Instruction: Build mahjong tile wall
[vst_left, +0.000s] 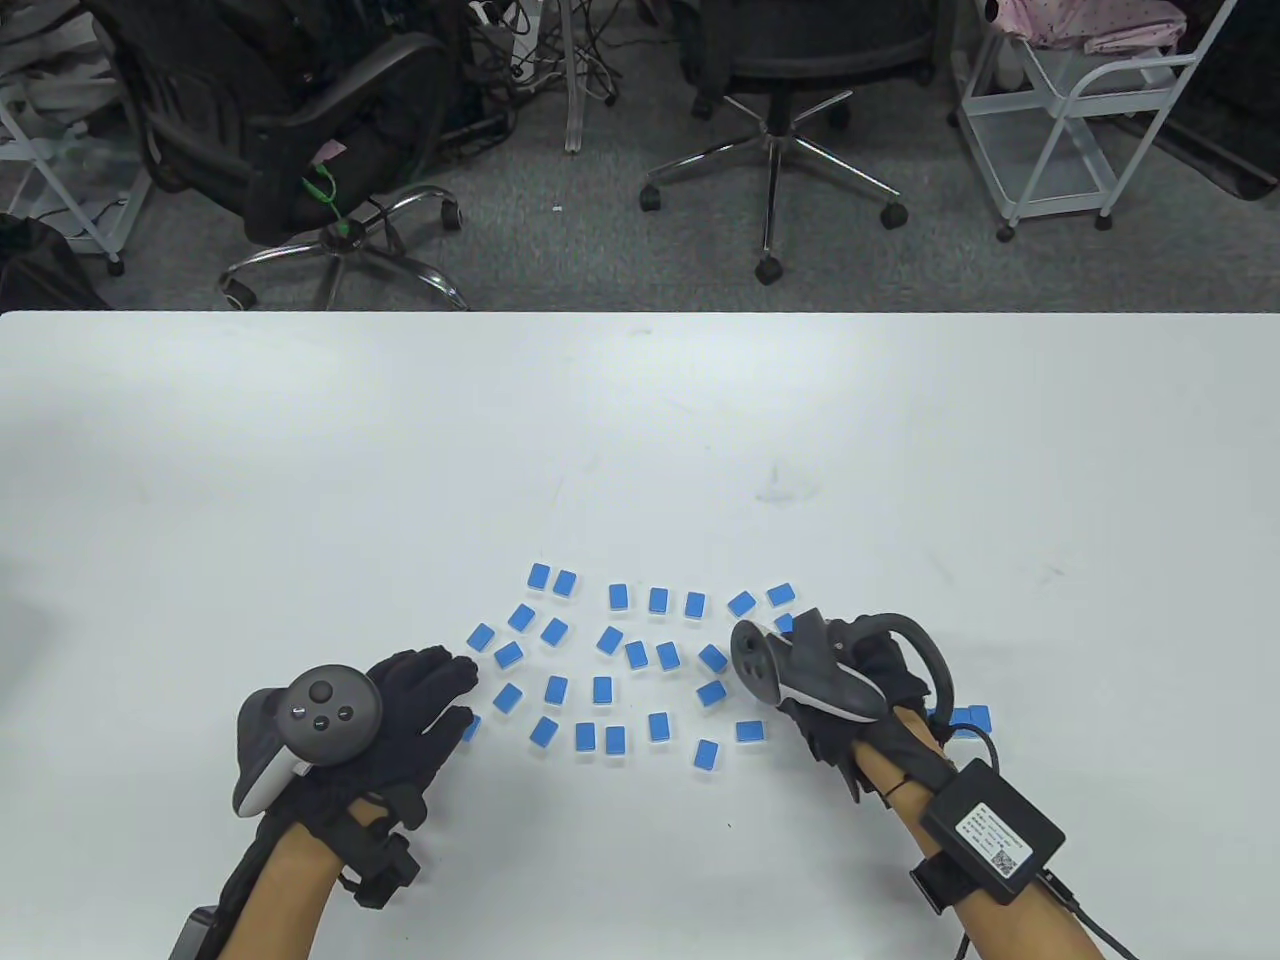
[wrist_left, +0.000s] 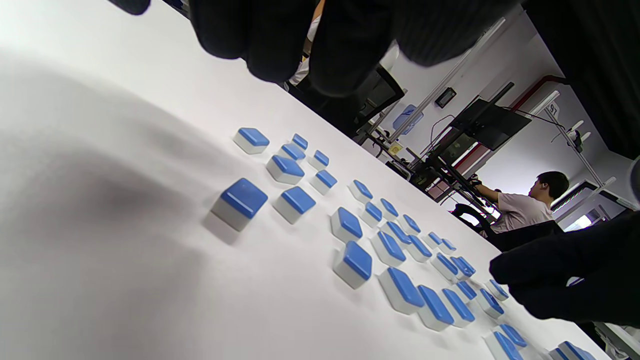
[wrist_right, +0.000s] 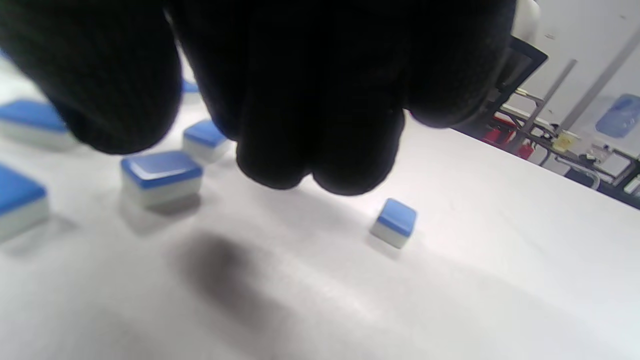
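Several mahjong tiles (vst_left: 602, 690) with blue backs and white bases lie scattered face down on the white table (vst_left: 640, 430), none stacked. My left hand (vst_left: 455, 695) lies at the left edge of the scatter, fingers straight and pointing at the tiles, one tile (vst_left: 470, 727) partly under its fingertips. My right hand (vst_left: 812, 638) hovers over the right edge of the scatter, mostly hidden by its tracker. In the right wrist view its fingertips (wrist_right: 320, 165) hang loosely curled above the table with nothing in them; a lone tile (wrist_right: 395, 222) lies just beyond. More tiles (vst_left: 970, 716) lie right of my right forearm.
The table's far edge (vst_left: 640, 314) runs across the middle of the table view, with office chairs (vst_left: 770, 90) and a white rack (vst_left: 1060, 120) on the floor behind. A seated person (wrist_left: 530, 205) shows far off in the left wrist view.
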